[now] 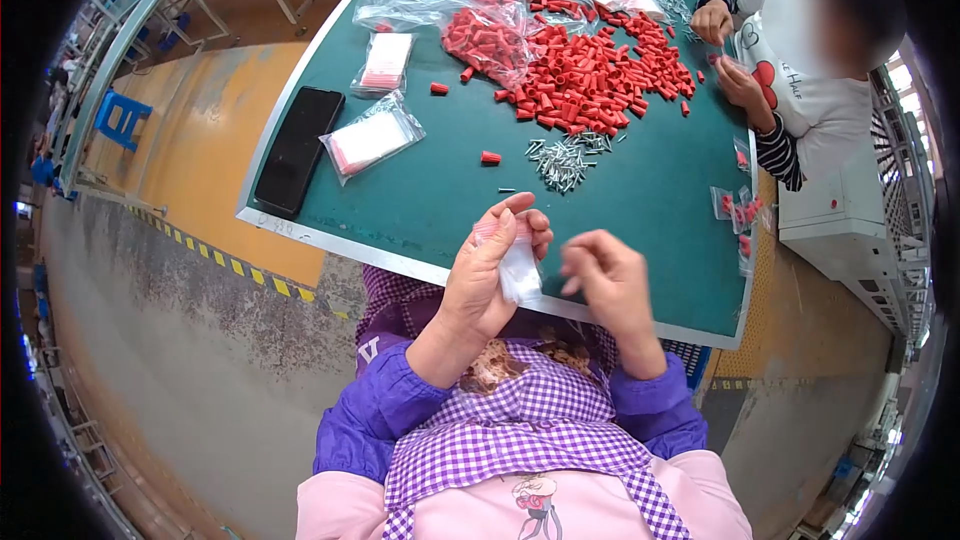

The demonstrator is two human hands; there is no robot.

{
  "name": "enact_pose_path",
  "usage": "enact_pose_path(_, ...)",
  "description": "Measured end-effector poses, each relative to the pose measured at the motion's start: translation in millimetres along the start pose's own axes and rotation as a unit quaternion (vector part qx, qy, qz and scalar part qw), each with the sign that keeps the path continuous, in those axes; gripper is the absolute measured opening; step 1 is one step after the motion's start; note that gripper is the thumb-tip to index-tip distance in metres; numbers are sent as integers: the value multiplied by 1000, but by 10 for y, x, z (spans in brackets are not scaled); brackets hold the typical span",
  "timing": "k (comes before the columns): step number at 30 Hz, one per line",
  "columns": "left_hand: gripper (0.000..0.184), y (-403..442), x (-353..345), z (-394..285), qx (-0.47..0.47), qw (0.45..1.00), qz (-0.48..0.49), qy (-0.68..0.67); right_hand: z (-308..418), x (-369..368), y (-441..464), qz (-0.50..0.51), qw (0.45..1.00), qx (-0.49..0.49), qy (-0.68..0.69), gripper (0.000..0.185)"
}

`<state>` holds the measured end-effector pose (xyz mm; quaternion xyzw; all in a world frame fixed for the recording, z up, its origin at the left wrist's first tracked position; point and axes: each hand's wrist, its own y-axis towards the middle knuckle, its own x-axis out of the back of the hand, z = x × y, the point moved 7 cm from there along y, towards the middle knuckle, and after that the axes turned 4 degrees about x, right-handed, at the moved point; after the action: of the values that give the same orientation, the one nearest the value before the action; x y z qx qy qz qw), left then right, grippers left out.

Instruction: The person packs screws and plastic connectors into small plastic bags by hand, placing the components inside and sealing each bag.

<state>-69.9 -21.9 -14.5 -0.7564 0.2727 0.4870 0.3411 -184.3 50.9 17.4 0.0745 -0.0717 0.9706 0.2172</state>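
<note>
My left hand [490,265] is closed around a small stack of clear zip bags [520,270] with pink edges, held just over the table's near edge. To its right, my right hand [610,285] has its fingers bent and smeared by motion, apart from the bags; whether anything is between the fingertips cannot be made out. Beyond the hands lies a small pile of silver screws [562,165]. Behind them spreads a large heap of red tapered plastic caps [585,75], partly under a clear plastic bag [490,40]. One red cap [490,157] lies apart, nearer my left hand.
A black phone [297,152] lies at the green table's [420,210] left edge, beside packs of zip bags [372,140] [385,62]. Across the right corner a co-worker's hands [735,80] are busy. Filled small bags [740,208] lie along the right edge.
</note>
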Motion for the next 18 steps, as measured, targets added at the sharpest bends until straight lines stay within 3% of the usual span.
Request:
enact_pose_path(2,37,16,5,-32,-24,1000,7,10,-156,-291,65,52,992,-54,99,17)
enact_pose_path(4,38,13,21,-26,-18,1000,5,8,-120,-435,130,48,993,36,106,15)
enact_pose_path(5,38,12,17,-18,-13,1000,9,3,-111,-442,138,49,992,33,107,15)
enact_pose_path(8,39,-1,5,-8,-1,1000,11,2,-84,-389,149,4,998,-21,54,13)
enact_pose_path(11,39,18,32,9,0,1000,-6,-7,41,-340,144,-21,998,50,-36,12)
enact_pose_path(13,40,19,31,15,2,1000,-9,-10,206,-285,123,-71,977,146,-140,12)
enact_pose_path(18,36,-16,43,3,7,999,-33,11,147,-209,131,-105,979,142,-101,12)
